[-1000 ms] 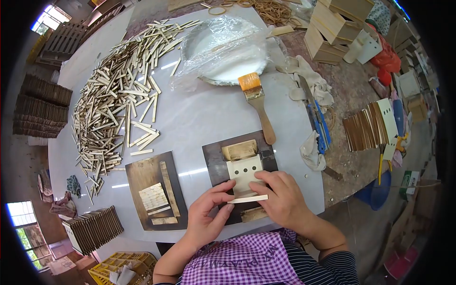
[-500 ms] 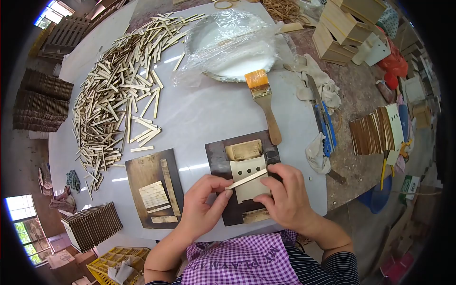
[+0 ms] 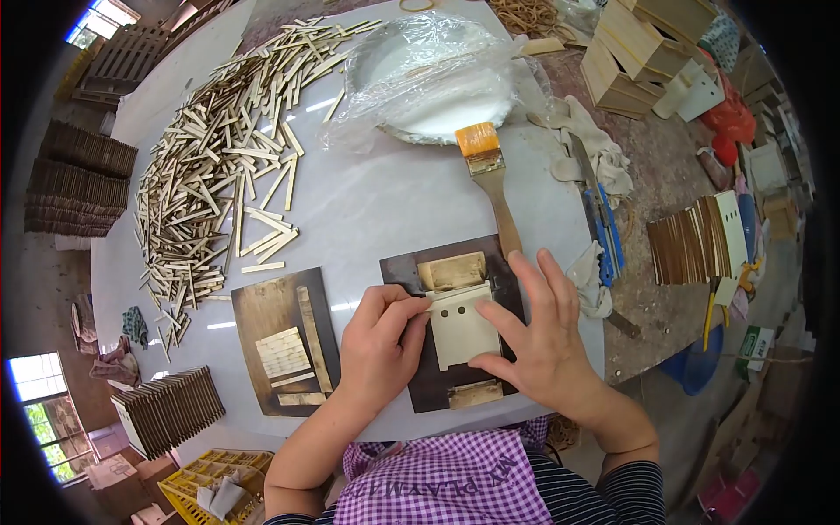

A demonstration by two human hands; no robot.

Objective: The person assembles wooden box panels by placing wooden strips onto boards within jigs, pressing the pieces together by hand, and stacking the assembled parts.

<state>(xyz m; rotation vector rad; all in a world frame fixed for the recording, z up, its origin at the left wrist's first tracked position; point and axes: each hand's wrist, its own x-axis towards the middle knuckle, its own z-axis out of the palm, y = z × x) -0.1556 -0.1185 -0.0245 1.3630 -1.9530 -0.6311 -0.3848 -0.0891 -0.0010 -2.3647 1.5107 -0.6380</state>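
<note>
A pale wooden panel [image 3: 465, 337] with dark round holes lies on a dark board [image 3: 398, 271] in front of me. Along the panel's far edge runs a thin wooden strip [image 3: 459, 288]. My left hand [image 3: 382, 343] is closed, its fingertips pinching at the strip's left end, partly hidden by the fingers. My right hand [image 3: 547, 341] is open with fingers spread, its thumb and index finger resting on the panel's right side. Wooden blocks [image 3: 452, 271] sit on the board beyond and before the panel.
Left of the board, another board [image 3: 262, 306] bears a row of short strips. Loose strips [image 3: 206, 175] heap at the far left. A brush [image 3: 492, 188] leans by a plastic-covered basin of white paste [image 3: 446, 109]. A blue-handled knife [image 3: 604, 232] and stacked panels [image 3: 696, 241] lie right.
The strip held slanted between both hands has moved down to the panel's far edge. My right hand has let go of it and spread its fingers.
</note>
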